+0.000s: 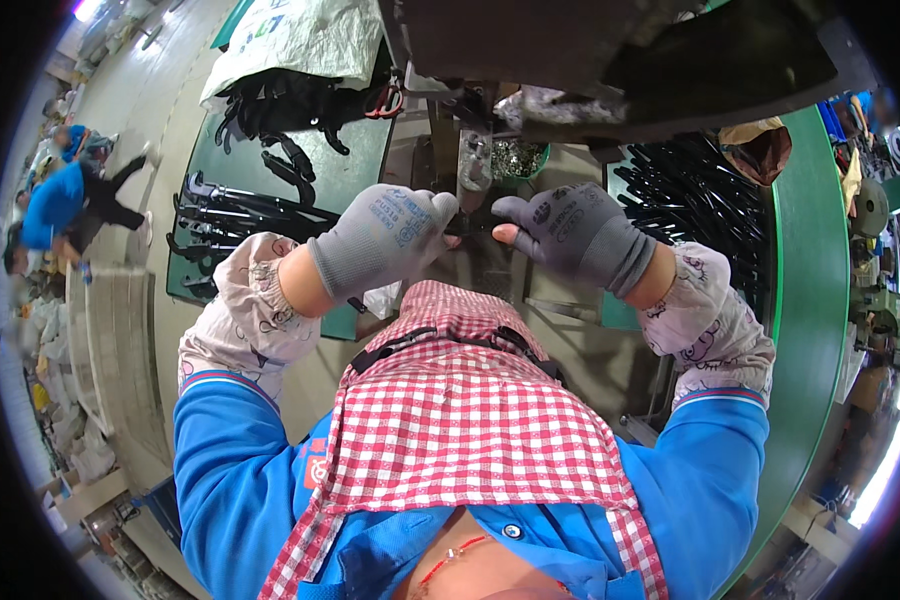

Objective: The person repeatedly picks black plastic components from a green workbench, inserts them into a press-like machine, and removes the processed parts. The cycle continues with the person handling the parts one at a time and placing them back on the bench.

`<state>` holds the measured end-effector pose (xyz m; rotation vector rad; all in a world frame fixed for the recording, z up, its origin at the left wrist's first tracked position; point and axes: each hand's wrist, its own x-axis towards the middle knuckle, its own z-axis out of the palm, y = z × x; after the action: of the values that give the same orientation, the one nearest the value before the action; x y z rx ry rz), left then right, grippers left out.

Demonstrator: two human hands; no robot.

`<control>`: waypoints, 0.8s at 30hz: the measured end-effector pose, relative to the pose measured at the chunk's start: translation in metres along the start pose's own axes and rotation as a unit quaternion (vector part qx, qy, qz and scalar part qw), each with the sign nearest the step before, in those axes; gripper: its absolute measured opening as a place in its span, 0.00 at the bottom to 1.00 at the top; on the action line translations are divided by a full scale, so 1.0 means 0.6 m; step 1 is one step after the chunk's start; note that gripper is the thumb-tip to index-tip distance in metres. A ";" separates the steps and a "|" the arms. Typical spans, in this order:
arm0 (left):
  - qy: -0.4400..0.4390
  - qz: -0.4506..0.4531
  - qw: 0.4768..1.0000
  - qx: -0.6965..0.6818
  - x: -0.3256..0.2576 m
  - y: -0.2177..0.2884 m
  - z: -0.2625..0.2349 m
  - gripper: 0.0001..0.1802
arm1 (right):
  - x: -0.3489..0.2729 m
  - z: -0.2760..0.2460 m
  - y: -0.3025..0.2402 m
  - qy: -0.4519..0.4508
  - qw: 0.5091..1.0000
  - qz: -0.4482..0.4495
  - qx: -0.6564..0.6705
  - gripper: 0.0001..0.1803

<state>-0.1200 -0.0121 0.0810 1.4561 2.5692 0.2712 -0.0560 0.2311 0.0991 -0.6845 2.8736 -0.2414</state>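
Note:
Both of my hands wear grey gloves with bare thumb tips, and they face each other in front of the machine's narrow metal post. My left hand is closed, its thumb and forefinger pinched by the left side of the post. Opposite it, a short gap away, my right hand is also closed with its fingers curled. Whatever sits between the fingertips of either hand is too small and dark to name. Just behind the right hand stands a green-rimmed container of small metal pieces.
A dark machine head overhangs the work area. The left green table carries black curved parts, long rods with hooked ends and a white sack. Black tubes pile up at right, beside a brown bag. Another person bends at far left.

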 end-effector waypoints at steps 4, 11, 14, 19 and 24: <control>0.062 0.049 0.997 0.001 0.019 -0.041 -0.021 0.17 | 0.015 0.007 0.000 0.080 0.996 0.026 -0.008 0.20; 0.194 0.101 0.972 0.083 0.074 -0.088 -0.050 0.24 | 0.029 0.008 0.051 0.324 0.930 -0.028 -0.173 0.20; 0.185 0.120 0.973 0.063 0.089 -0.098 -0.038 0.24 | 0.036 0.036 0.074 0.253 0.966 0.008 -0.063 0.21; -0.017 0.114 0.990 0.077 0.111 -0.112 -0.046 0.22 | 0.059 0.039 0.097 -0.050 0.924 0.133 0.355 0.24; -0.055 0.127 0.990 -0.038 0.113 -0.127 -0.067 0.25 | 0.047 0.038 0.042 0.115 0.982 0.124 0.090 0.20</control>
<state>-0.2272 0.0050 0.0970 1.7189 2.2614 0.3099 -0.0866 0.2376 0.0683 -0.2777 3.0631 -0.5683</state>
